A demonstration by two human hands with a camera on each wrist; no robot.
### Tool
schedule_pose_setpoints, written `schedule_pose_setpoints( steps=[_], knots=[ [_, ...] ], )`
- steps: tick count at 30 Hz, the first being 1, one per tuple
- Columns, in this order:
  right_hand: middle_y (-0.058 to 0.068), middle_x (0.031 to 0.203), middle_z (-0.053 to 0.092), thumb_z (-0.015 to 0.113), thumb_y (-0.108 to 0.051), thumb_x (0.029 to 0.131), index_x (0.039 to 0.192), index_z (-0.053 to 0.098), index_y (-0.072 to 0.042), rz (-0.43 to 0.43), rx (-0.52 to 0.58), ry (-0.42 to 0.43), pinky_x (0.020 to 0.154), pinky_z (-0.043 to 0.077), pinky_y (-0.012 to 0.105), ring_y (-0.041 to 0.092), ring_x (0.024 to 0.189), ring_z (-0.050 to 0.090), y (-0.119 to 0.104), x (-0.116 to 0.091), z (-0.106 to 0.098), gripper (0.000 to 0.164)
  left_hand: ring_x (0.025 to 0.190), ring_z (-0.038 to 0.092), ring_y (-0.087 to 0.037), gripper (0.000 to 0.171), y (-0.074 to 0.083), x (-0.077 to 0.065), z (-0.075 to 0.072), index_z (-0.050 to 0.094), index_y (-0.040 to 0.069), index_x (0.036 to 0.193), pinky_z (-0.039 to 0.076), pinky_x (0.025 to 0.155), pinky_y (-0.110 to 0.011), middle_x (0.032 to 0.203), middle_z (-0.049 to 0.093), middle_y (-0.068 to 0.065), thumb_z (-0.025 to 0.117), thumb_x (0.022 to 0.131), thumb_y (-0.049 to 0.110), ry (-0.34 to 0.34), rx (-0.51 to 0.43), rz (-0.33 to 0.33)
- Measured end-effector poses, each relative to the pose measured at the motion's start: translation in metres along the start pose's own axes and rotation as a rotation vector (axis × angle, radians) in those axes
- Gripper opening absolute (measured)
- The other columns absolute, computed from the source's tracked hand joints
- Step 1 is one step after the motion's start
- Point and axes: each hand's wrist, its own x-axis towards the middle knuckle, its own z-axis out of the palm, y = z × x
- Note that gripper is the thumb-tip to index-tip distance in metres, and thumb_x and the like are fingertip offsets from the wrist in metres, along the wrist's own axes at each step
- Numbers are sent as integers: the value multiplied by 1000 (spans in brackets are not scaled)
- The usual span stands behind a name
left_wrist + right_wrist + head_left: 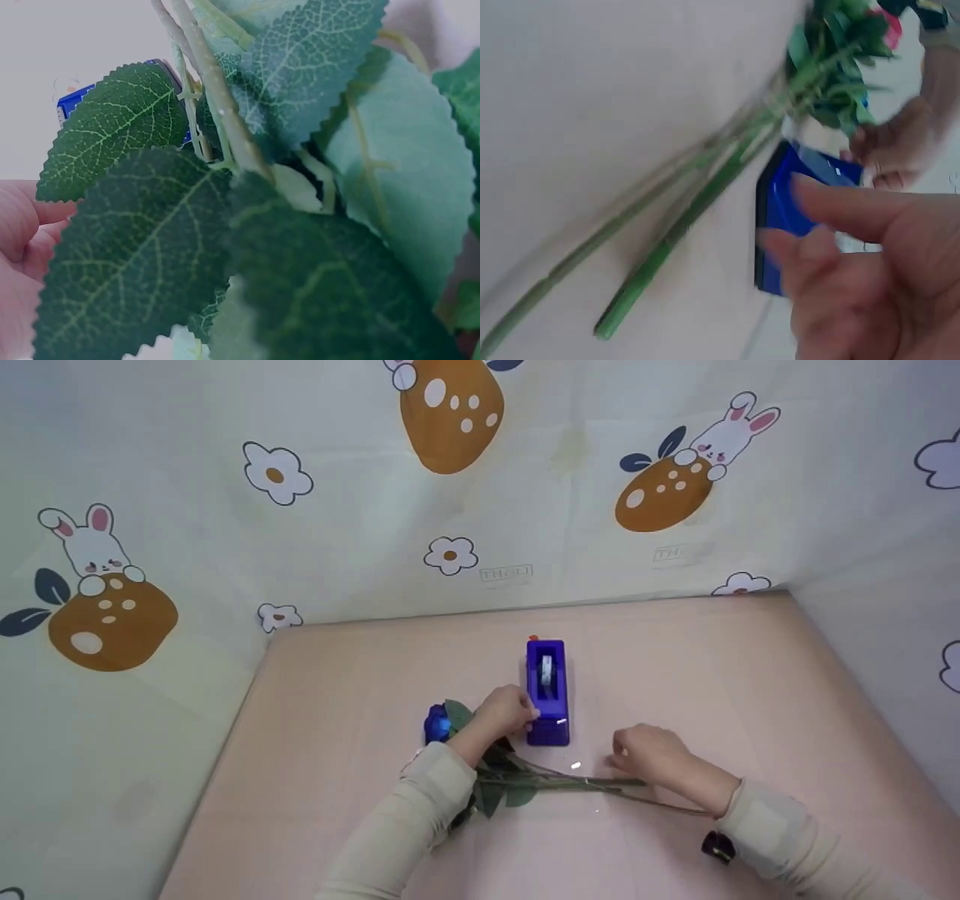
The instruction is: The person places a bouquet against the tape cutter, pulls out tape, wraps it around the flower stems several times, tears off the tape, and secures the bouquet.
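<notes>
Artificial flowers lie across the table, with a blue rose (437, 724), green leaves (489, 797) and long stems (611, 782) pointing right. Behind the stems stands a blue tape dispenser (556, 708) holding a roll of tape. My left hand (504, 711) reaches over the leaves, its curled fingertips at the dispenser's near left side; whether they pinch tape is unclear. My right hand (652, 751) hovers by the stem ends. In the right wrist view its thumb (847, 208) stands apart from the bent index finger, with nothing visible between them. Leaves (135, 225) largely hide the left wrist view.
A pinkish tabletop (337, 682) carries the flowers and dispenser. Patterned cloth (360, 540) with rabbits and flowers rises behind the table and at both sides. A small shiny spot (575, 765) shows between the dispenser and the stems. A pink-red bloom (892, 30) shows among the leaves.
</notes>
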Motion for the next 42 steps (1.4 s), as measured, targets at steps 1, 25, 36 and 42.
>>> schedule_pose_setpoints(
  steps=[1,25,36,42],
  knots=[
    [5,68,60,69,-22,79,79,65,-2,-79,-21,67,56,44,34,18,62,53,2,3,3,20,60,52,-13,19,0,0,0,60,5,75,42,54,-25,77,65,-8,60,89,19,1,-4,-2],
    [-3,72,61,73,-18,75,78,70,-6,-374,75,94,59,44,24,8,66,51,10,9,46,12,61,53,-14,17,0,0,0,62,2,78,45,55,-25,80,67,-11,61,88,16,7,-28,20],
    [-7,66,50,73,-21,75,74,65,-6,-367,22,82,53,36,22,4,61,38,8,10,47,17,61,54,-14,17,1,-2,-1,62,3,79,46,56,-26,77,66,-9,61,88,17,4,-34,0],
    [-6,65,52,72,-19,76,71,62,-8,-464,-24,117,54,38,23,5,61,41,10,11,48,15,64,57,-17,16,1,-2,-2,62,3,80,48,57,-28,78,66,-10,61,88,17,-2,-46,-8]
  ],
)
